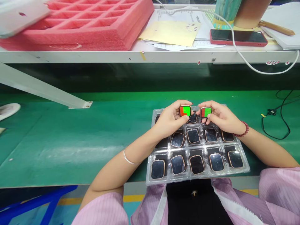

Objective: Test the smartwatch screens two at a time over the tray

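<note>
Pinching one small watch apiece, the left hand [169, 121] and the right hand [219, 117] hold the two side by side over the far row of a clear plastic tray [148, 172]. The left lit watch [185, 111] and the right lit watch [206, 112] both face the person, their screens split into blocks of red-orange and green. Each grip is closed to the width of the watch, with the thumb at the near edge and fingers behind; how the hidden fingers sit, I cannot tell.

The step in hand looks like comparing or checking the two screens. The next move seems to call for a steady pinch on the frames, with thumbs off the glass, and care not to knock the watches below.

The tray sits at the near edge of a green bench [82, 140], its pockets in rows. The near row shows five dark watches, one of them the near left watch [157, 169]. The middle row holds more, the one at its right end partly behind the right hand. In the far row, a dark watch [192, 118] shows between the hands; much else there is covered.

Far left, on a white shelf [168, 57], a red foam tray [93, 40] is divided into square pockets.
</note>
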Tool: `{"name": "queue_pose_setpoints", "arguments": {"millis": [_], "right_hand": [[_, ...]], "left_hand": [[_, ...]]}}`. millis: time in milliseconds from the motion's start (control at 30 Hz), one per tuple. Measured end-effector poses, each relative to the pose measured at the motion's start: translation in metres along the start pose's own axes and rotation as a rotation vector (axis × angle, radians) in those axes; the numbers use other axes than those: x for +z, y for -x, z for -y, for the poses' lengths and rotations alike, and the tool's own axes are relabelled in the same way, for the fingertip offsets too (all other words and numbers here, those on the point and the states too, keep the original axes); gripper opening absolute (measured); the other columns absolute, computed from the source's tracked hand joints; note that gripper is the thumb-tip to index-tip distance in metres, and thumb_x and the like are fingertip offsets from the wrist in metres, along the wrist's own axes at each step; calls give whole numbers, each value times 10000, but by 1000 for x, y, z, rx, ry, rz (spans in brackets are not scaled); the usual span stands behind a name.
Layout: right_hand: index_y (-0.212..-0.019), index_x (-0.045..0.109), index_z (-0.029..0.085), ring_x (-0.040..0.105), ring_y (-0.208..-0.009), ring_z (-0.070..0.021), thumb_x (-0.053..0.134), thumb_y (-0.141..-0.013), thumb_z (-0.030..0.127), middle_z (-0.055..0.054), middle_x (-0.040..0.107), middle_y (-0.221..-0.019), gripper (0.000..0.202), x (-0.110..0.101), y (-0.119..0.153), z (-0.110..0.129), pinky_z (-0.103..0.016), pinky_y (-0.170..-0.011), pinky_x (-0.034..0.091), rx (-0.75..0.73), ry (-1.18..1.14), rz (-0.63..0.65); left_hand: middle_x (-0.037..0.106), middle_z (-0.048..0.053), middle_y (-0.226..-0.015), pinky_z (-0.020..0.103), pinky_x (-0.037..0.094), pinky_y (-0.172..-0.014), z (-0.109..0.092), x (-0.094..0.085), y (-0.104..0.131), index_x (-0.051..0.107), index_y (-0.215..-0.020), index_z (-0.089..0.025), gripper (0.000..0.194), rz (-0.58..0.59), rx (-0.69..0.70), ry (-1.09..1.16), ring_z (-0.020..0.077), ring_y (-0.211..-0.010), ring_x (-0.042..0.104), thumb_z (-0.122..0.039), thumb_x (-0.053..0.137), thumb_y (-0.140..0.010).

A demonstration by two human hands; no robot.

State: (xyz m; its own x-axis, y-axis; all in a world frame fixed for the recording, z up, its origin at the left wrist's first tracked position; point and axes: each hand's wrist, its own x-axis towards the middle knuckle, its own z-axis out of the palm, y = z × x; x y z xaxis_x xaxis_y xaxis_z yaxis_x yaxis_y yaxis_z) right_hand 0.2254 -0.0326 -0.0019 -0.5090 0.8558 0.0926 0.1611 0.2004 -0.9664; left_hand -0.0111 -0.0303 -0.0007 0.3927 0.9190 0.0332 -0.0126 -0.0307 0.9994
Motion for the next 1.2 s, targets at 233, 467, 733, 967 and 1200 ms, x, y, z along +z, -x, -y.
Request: {"name": "queue_pose_setpoints", "arguments": {"millis": [233,467,733,967,1200], "right_hand": [[-1211,574,204,715,-804,-156,634,-857,129,-69,710,-1073,367,-1,0,-1,-295,-701,616,-13,14,-2],[-1107,600,190,685,-831,-172,651,-867,156,-47,712,-917,247,0,-2,2,-289,-695,544,-89,28,15],[-996,634,181,627,-683,-151,673,-877,239,-32,705,-808,138,-1,-1,2,-267,-590,476,-67,98,-50],[-930,637,182,626,-648,-143,671,-897,279,-33,714,-749,107,-2,1,4,-235,-527,469,-20,33,-80],[-962,627,186,599,-638,-128,630,-914,255,-34,708,-789,83,-3,1,4,-228,-530,503,-12,-11,-68]], "left_hand": [[690,87,-1151,322,562,-899,3,-1,0,603,-1257,-162,468,37,1,31,164,-945,688,-125,668,-795],[713,79,-1042,338,554,-896,4,-1,1,616,-1243,-150,466,36,16,4,199,-985,693,-150,709,-786],[736,88,-1038,307,562,-814,1,-1,1,638,-1178,-138,374,63,23,7,180,-902,704,-223,718,-823],[768,93,-985,226,453,-540,-5,-1,3,692,-1169,-154,324,7,-49,-57,152,-711,692,-363,606,-938],[762,98,-1072,227,488,-570,-4,-1,2,683,-1231,-166,355,22,-32,-67,159,-766,706,-316,609,-918]]}}
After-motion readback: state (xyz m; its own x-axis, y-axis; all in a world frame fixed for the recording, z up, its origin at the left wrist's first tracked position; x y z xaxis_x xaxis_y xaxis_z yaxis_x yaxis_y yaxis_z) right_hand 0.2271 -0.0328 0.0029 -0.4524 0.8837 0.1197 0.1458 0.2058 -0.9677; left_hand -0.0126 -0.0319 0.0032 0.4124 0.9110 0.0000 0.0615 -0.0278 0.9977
